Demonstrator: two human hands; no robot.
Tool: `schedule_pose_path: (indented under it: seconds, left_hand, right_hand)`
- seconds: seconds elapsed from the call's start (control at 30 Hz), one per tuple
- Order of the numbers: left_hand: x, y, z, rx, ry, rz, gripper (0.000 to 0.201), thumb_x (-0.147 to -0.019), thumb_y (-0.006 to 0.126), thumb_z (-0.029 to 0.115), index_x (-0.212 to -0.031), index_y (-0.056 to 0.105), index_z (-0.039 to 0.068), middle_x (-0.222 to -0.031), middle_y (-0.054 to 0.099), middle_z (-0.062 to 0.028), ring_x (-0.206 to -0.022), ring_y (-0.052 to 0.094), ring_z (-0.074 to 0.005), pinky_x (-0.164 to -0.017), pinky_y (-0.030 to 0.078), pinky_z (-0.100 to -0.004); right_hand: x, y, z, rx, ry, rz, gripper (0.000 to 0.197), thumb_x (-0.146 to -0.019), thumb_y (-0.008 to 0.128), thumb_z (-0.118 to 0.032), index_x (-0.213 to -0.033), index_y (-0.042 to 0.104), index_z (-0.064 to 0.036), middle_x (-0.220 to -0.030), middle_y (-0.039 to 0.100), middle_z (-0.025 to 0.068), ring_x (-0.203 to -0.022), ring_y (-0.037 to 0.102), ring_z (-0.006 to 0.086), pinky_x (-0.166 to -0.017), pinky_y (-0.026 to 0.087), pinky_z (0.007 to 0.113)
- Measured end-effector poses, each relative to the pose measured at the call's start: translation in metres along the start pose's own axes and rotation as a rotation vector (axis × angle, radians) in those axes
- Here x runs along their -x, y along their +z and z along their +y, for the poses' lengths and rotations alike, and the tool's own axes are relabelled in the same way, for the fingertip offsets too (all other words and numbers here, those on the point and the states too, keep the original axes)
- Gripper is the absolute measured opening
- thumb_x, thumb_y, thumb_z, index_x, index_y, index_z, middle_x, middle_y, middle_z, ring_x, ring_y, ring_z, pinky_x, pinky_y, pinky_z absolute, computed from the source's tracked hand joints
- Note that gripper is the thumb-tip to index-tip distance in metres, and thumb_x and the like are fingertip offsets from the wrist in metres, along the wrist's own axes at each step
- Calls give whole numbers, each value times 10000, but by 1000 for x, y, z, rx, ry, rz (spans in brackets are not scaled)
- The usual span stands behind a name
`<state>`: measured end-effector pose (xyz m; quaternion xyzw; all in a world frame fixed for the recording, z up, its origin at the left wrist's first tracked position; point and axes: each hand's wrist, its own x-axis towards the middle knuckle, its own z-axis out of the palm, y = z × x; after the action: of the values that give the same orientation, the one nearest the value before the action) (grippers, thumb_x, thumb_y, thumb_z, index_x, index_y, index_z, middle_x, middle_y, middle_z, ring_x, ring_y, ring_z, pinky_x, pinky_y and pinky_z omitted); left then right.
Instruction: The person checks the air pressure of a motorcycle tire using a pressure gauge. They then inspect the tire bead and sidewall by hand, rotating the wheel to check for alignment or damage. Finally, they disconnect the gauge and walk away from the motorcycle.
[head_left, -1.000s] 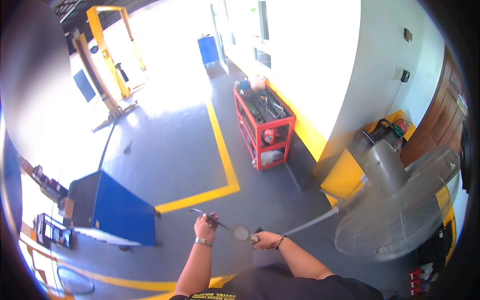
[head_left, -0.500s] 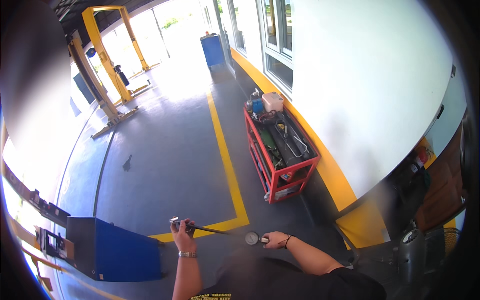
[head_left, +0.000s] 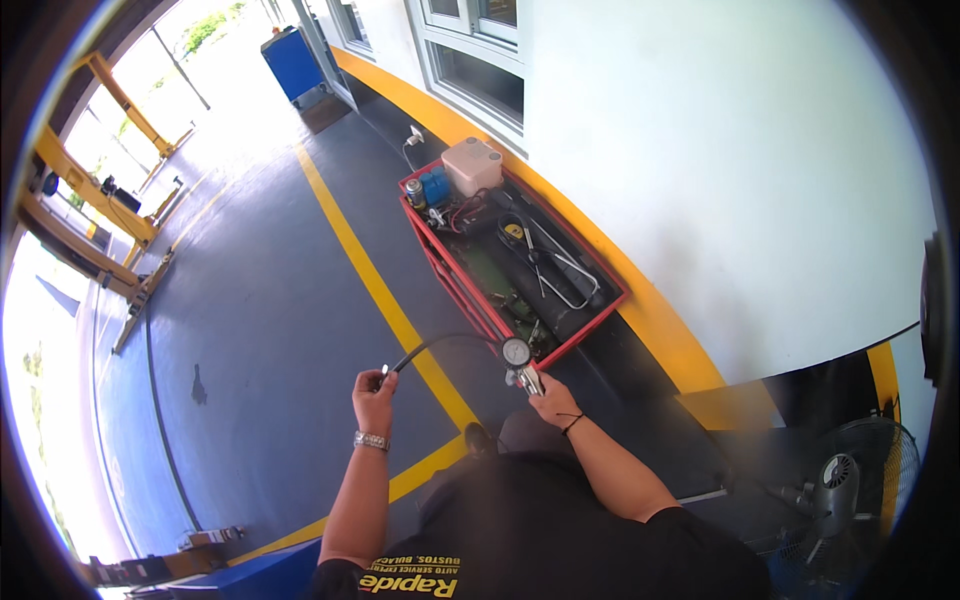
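My right hand (head_left: 554,402) is wrapped round the metal handle of a tire inflator gauge (head_left: 516,352); its round white dial faces up. From the gauge a black hose (head_left: 440,341) arcs leftward to my left hand (head_left: 374,396). The fingers of my left hand are closed on the hose end, where a bit of shiny metal fitting shows. Just beyond the gauge stands a red tool cart (head_left: 455,275), its near edge close behind the dial. On its top lie a bent chrome bar (head_left: 572,262), a pinkish plastic container (head_left: 472,166) and a blue can (head_left: 434,186).
A white wall with a yellow and black lower band runs along the right. At the lower right stands a fan (head_left: 836,484). Yellow lift posts (head_left: 85,190) rise at the far left, and a blue cabinet (head_left: 292,65) stands far ahead. A yellow line (head_left: 360,270) crosses the grey floor.
My body has turned right and come closer to the red cart. Both hands have risen with the gauge, which now stands upright, and the hose bows upward between them.
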<state>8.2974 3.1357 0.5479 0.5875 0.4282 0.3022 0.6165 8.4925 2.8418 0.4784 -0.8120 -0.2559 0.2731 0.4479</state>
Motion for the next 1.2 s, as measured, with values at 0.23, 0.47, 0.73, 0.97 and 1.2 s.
schedule_pose_path:
  seconds: [0.23,0.47,0.73,0.97,1.2]
  left_hand:
    - [-167,127,20,-119,49,-151,134,-900,680,63,-1018,633,22,-848,646,-25,-733,602,-94,-673,497,-243]
    - [-300,197,23,188,-286,-321,186,-940,657,133,-1106,598,76,-932,634,-15,-809,627,-137,-686,506,-268]
    - [-395,271,-47,-139,-272,-394,390,-942,642,144,-1293,499,51,-887,670,-59,-634,645,-143,-505,478,-272]
    - [-412,271,-89,-351,-226,-544,667,-908,675,228,-1482,371,73,-1004,686,-136,-777,673,-225,-568,544,-341]
    - [-292,222,-72,-891,433,-979,393,-933,640,325,-789,605,-39,-720,631,-236,-654,591,-380,-634,462,-467]
  right_hand:
    - [-134,-23,8,193,103,142,400,-853,616,-147,-1240,568,-56,-1041,666,255,-970,631,444,-830,509,502]
    - [-169,8,30,343,216,252,366,-877,649,-223,-1214,601,-90,-1120,642,203,-1018,624,420,-874,513,484]
    - [-115,11,6,436,293,455,286,-832,667,-194,-1086,669,-64,-1114,606,154,-982,621,375,-881,516,457]
    - [18,108,10,204,797,802,283,-859,665,-238,-1061,676,-40,-1084,635,181,-989,619,397,-870,506,464]
    - [149,259,32,-189,1396,623,375,-854,658,-357,-1107,703,-84,-1056,712,161,-1025,663,336,-914,516,422]
